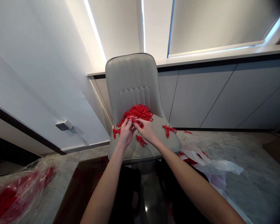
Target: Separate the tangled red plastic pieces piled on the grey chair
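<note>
Over the seat of a grey padded chair [158, 141], my left hand [126, 130] and my right hand [146, 128] meet with fingers pinched. Between them is a small red twisted piece [138, 125], partly covered by the fingers; its exact kind I cannot make out. Just behind the hands a heap of similar red pieces [140, 111] rests against the backrest. Small red bunches lie around: one bunch [141, 140] in front of my right hand, another bunch [169, 130] at the seat's right side, and a third bunch [116, 132] left of my left hand.
A cardboard box [77, 186] stands on the floor at the left, near a clear plastic bag [23, 193] with red contents. White plastic bags [221, 168] lie at the right. One stray red piece [188, 132] is on the floor. Low cabinets [200, 93] run behind the chair.
</note>
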